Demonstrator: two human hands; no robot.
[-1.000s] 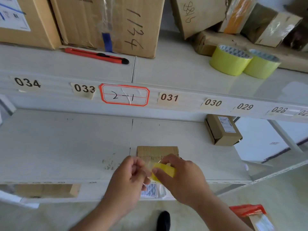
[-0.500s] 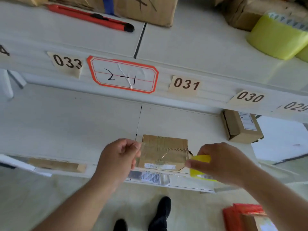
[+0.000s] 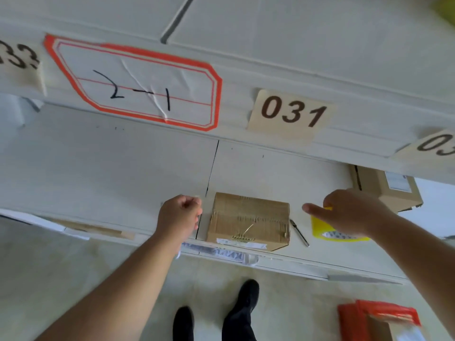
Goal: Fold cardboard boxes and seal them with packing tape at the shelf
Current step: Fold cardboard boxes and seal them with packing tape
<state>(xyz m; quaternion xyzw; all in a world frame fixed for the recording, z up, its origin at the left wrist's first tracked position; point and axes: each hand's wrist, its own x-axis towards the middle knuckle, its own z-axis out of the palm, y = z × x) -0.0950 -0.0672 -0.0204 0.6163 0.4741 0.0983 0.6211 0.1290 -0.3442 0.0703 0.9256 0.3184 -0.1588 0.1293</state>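
A small brown cardboard box (image 3: 248,217) stands near the front edge of the white lower shelf (image 3: 110,168), between my hands. My left hand (image 3: 179,215) is at the box's left side, fingers curled and pinching the end of a clear tape strip. A faint glint of that strip shows over the box top. My right hand (image 3: 352,212) is to the right of the box and grips a yellow tape roll (image 3: 330,232), forefinger pointing toward the box. Most of the roll is hidden under the hand.
A thin grey knife or pen (image 3: 299,233) lies just right of the box. Another small labelled box (image 3: 386,190) sits further right. The upper shelf edge (image 3: 270,77) carries labels "2-1" and "031". A red-topped package (image 3: 379,316) stands on the floor.
My hands have moved apart, the left to the box's left and the right with the roll to its right, drawing the tape out across the box. The view has closed in on the shelf.
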